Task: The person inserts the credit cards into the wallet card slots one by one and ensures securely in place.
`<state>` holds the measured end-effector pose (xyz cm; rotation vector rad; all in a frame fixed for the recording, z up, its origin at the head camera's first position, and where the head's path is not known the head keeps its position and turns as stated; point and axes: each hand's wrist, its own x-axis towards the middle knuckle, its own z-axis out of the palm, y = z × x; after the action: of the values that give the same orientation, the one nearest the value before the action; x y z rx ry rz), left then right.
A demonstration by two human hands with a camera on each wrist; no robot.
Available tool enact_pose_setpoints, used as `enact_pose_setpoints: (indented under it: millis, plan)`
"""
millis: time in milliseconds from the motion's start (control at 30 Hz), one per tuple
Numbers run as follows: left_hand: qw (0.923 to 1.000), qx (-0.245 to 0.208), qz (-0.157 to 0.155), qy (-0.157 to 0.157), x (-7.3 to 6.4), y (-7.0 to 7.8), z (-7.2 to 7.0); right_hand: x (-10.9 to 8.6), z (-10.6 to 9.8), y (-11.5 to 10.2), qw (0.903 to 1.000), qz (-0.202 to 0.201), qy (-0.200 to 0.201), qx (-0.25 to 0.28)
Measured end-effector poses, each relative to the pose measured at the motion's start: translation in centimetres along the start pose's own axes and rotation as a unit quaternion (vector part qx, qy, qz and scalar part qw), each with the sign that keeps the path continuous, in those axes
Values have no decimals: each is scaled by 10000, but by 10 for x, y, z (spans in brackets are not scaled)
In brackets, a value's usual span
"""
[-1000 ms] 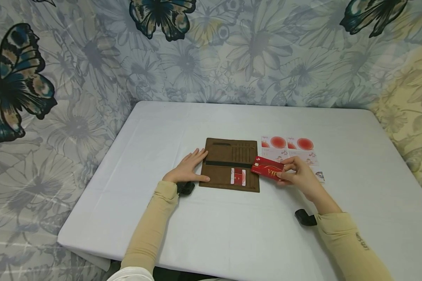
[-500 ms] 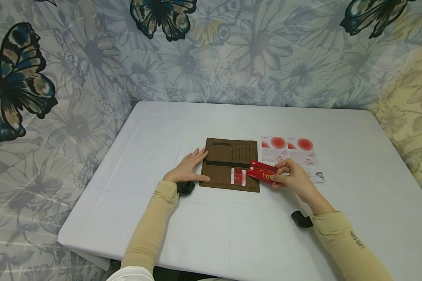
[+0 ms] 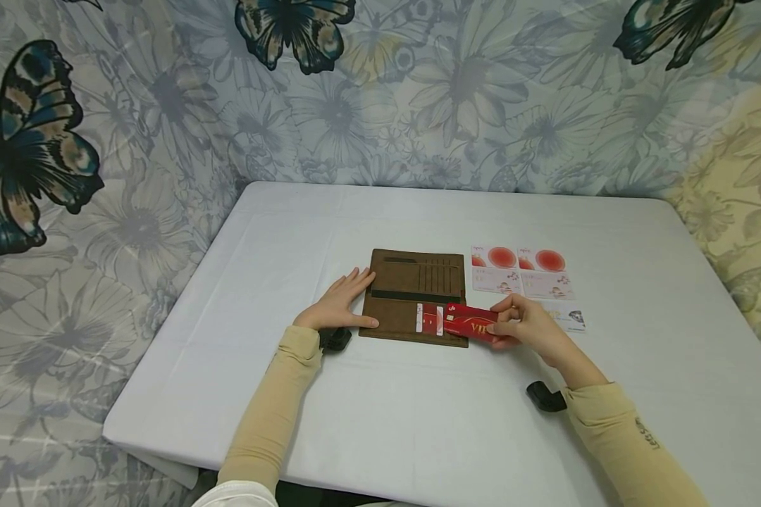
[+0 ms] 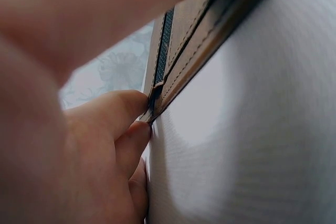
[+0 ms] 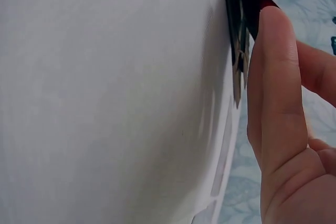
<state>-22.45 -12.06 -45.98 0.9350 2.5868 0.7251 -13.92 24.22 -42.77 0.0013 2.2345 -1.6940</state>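
A brown wallet [image 3: 390, 318] lies spread flat on the white table, with card slots in its far half and a dark band across its middle. My left hand [image 3: 337, 303] rests at its left edge, fingers spread; in the left wrist view the fingertips [image 4: 137, 103] touch that edge. Between thumb and fingers, my right hand [image 3: 528, 327] pinches a red VIP card [image 3: 469, 322] by its right end. The card's left end overlaps the wallet's near half, right beside a red-and-white card [image 3: 430, 319] there. In the right wrist view the card [image 5: 257, 3] slants above the wallet's edge.
Several pink-and-white printed cards [image 3: 495, 280] lie to the right of the wallet, one partly behind my right hand. The table [image 3: 260, 246] ends at a flower-and-butterfly patterned cloth wall [image 3: 418, 105] at the back.
My right hand has moved the red VIP card left and nearer to me, turning it more level, up to the red-and-white card. The left hand and wallet have stayed put.
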Motion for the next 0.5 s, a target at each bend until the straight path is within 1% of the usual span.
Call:
enact_pose_setpoints:
  millis: [233, 367, 500]
  plan:
    - [10000, 18, 11, 3, 0, 0, 1, 4, -4, -1, 9990, 62, -208, -402]
    - [10000, 35, -13, -14, 1, -1, 1, 7, -4, -4, 9979, 117, -212, -602]
    - [10000, 13, 2, 10, 1, 0, 1, 11, -2, -5, 9973, 195, -183, -685]
